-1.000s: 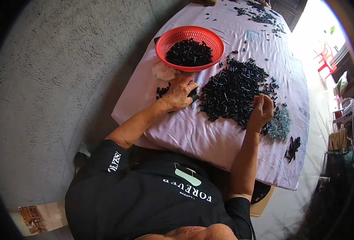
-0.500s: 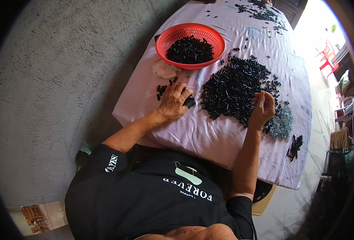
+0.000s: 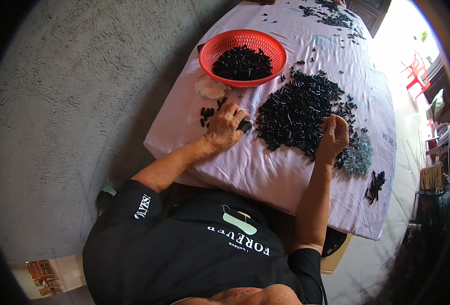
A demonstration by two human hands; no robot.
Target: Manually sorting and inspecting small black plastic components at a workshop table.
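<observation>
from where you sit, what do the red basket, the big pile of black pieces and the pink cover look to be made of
Red basket: plastic, slightly glossy, judging by its evenly perforated wall.
Black pieces: probably plastic or rubber, with pale glints; too small to be sure.
Pink cover: fabric, mostly matt, from its soft creases; the fibre can't be told.

A rough grey wall (image 3: 82,101) rises left of the grip; rightward, pale floor (image 3: 407,140), red chair (image 3: 419,76). Bright light (image 3: 402,30) glares beyond it, far right.
</observation>
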